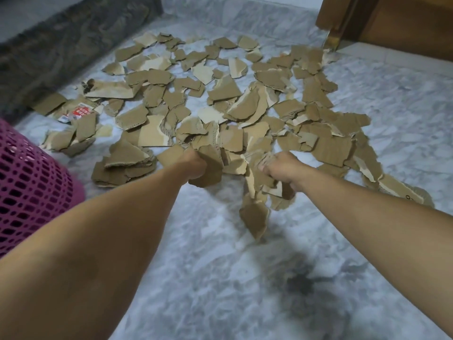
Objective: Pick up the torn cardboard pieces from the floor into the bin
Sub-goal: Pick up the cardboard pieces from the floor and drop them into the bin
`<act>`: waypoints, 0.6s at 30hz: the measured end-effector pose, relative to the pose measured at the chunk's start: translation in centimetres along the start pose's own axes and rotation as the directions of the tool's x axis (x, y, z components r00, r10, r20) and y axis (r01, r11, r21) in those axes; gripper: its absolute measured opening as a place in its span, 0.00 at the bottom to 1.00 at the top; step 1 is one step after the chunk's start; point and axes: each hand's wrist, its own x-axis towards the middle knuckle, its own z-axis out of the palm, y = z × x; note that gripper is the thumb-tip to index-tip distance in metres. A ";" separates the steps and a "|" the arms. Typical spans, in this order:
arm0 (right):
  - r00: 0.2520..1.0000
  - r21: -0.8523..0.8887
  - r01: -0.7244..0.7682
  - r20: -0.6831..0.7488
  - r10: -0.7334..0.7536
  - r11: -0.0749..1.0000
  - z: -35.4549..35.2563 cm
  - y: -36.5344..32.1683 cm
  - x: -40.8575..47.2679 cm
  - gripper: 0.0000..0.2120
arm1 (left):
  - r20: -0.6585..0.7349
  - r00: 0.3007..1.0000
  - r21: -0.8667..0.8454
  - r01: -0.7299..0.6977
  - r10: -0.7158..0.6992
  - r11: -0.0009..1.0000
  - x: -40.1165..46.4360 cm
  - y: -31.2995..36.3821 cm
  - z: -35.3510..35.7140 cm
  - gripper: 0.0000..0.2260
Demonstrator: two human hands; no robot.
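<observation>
No readable text anywhere. Red-and-white printed label [79,111] on cardboard piece at left of pile: characters too blurred to read. Dark printed mark [407,198] on long cardboard strip at right: possibly letter or digit, cannot tell which.

Cardboard pieces [228,92]: brown, some with pale beige torn faces; one scrap [79,111] near floor's left edge has red-white print. Floor [220,278]: white-grey marble veining. Bin [29,182]: magenta open mesh. Rug [61,38]: dark grey. Furniture [392,23]: brown wood.
</observation>
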 end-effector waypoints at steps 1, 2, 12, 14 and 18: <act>1.000 0.092 -0.018 -0.002 0.019 0.996 -0.1 -0.9 0.7 0.13 | 0.010 1.000 -0.003 0.017 -0.017 1.000 0.8 0.3 -0.4 0.15; 0.999 0.166 -0.039 -0.013 0.042 0.985 -0.2 -1.8 1.5 0.16 | 0.036 0.999 -0.046 0.031 -0.029 0.998 1.6 0.5 -0.7 0.16; 0.990 0.189 -0.114 -0.065 0.128 0.975 1.8 -4.9 11.3 0.13 | -0.007 0.999 -0.257 0.048 -0.051 0.965 7.9 1.2 -4.1 0.12; 0.986 0.096 -0.090 -0.134 0.102 0.991 2.2 -5.0 12.0 0.04 | 0.022 0.998 -0.298 0.063 -0.059 0.953 8.9 0.3 -3.5 0.11; 0.986 0.092 -0.079 -0.141 0.092 0.993 2.9 -5.5 12.2 0.03 | -0.063 0.996 -0.243 0.050 -0.067 0.969 9.4 -0.1 -2.5 0.04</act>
